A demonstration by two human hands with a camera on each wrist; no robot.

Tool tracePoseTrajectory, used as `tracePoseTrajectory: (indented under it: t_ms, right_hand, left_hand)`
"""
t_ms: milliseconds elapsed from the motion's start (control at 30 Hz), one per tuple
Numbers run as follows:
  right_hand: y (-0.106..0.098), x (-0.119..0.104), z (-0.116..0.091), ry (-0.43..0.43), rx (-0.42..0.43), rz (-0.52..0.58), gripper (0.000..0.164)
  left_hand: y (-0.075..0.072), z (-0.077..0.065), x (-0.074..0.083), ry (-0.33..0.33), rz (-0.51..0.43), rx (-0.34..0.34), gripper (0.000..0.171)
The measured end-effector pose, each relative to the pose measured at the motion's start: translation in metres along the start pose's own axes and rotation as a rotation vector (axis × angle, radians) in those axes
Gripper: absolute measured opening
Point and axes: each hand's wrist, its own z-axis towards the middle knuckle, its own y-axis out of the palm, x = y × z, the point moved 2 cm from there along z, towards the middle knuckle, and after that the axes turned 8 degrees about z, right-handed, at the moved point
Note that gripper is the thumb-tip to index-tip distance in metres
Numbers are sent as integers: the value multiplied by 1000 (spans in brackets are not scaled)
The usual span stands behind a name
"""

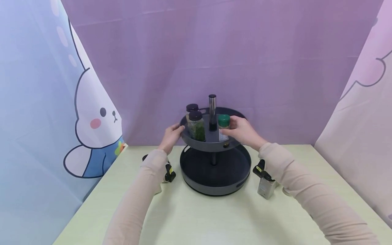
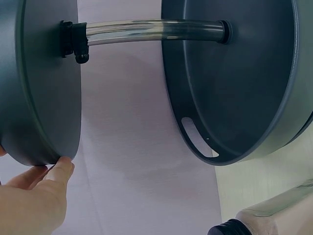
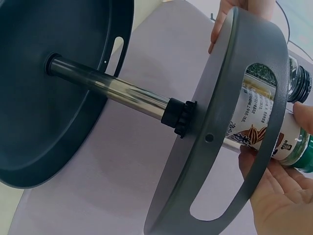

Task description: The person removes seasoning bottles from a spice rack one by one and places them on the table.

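Observation:
A dark grey two-tier turntable stands on the table, its upper tray (image 1: 211,147) above a wider-looking lower tray (image 1: 211,190) on a shiny metal post (image 2: 151,32). My left hand (image 1: 172,136) holds the upper tray's left rim, thumb at the top edge and fingertips against the outside near its underside. In my right hand (image 1: 243,131) a spice jar (image 1: 224,120) with a green cap and printed label is gripped, upright over the right part of the upper tray. Two black-capped jars, one with green flakes (image 1: 199,132) and another (image 1: 192,107) behind it, stand left of the post.
Beside my right forearm is a clear container (image 1: 267,188) on the table (image 1: 214,221). Partly hidden by my left forearm, a black-capped jar (image 2: 259,225) sits left of the turntable. A purple cloth (image 1: 260,61) hangs right behind the turntable.

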Motion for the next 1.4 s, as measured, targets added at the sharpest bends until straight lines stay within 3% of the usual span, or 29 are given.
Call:
tracePoseTrajectory:
  t_ms: [400, 700, 933, 1200, 1400]
  right_hand:
    - [2, 3, 2, -19, -5, -15, 39]
    - [0, 6, -3, 12, 0, -8, 40]
    - [-6, 3, -5, -18, 56, -21, 39]
    - [-17, -7, -9, -26, 105, 34, 49]
    - [-30, -13, -16, -54, 136, 61, 53]
  left_hand:
    - [2, 10, -10, -32, 2, 45, 52]
    - [5, 7, -15, -33, 3, 26, 53]
    - [5, 7, -15, -23, 3, 36, 53]
    - [2, 3, -14, 21, 37, 44, 57]
    - [1, 7, -7, -6, 16, 30, 54]
